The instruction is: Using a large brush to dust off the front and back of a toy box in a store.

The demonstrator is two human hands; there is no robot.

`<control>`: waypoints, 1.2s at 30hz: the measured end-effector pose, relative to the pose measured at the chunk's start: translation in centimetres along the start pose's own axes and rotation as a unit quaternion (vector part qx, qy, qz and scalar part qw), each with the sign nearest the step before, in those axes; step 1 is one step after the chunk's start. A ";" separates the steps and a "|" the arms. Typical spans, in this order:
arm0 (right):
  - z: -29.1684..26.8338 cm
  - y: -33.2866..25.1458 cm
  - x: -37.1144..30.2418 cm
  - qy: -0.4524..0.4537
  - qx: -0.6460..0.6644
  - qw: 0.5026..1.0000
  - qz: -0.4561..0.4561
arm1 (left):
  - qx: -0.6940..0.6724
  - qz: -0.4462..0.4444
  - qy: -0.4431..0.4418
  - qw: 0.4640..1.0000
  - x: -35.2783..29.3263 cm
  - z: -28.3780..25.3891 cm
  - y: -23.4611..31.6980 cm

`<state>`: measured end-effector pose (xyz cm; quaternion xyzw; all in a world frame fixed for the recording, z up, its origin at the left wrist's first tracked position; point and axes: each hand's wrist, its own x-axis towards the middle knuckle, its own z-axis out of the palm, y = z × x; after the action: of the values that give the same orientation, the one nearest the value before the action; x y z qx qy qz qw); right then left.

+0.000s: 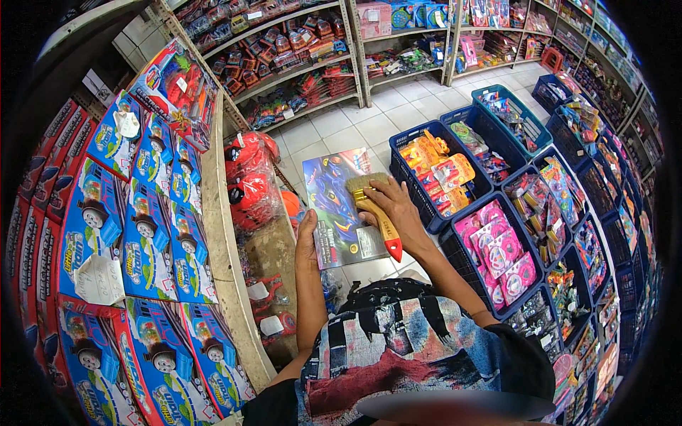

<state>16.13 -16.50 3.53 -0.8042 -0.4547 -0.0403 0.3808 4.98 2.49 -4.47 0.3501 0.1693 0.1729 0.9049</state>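
Observation:
In front of my body I hold a flat, shiny toy package (pixel 335 220) printed in blue, purple and green. My left hand (pixel 306 240) grips it by its left edge, thumb on the front and the other fingers hidden behind. My right hand (pixel 399 211) is closed round a wide paintbrush (pixel 384 228) with a wooden handle and red tip. The brush's pale bristles (pixel 364 184) lie over the upper right of the package; I cannot tell whether they touch it. The brush handle points down toward me.
At my left, blue train-set boxes (pixel 145 234) fill a shelf with a pale edge (pixel 226 263). Red bagged toys (pixel 250 181) sit beside it. To the right stand dark blue crates (pixel 490 273) of packaged toys. Stocked shelves (pixel 291 82) line the back above a tiled floor (pixel 327 126).

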 end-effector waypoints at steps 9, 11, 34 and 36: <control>0.5 0.5 0.1 0.026 -0.006 0.999 -0.031 | 0.027 0.013 -0.022 0.999 0.0 -0.3 0.0; 0.5 0.5 0.0 0.028 0.000 0.999 -0.028 | 0.025 0.011 -0.024 0.999 0.0 -0.1 0.0; 0.7 -1.0 0.4 0.030 -0.011 0.996 -0.086 | 0.047 0.078 -0.012 0.996 -0.1 0.0 0.1; 0.8 -1.0 0.4 0.023 -0.012 0.994 -0.107 | 0.041 0.074 -0.006 0.996 -0.5 0.7 0.7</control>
<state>15.36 -15.37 3.67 -0.7541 -0.5290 -0.1044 0.3750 4.66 2.34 -3.41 0.3998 0.1439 0.2304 0.8754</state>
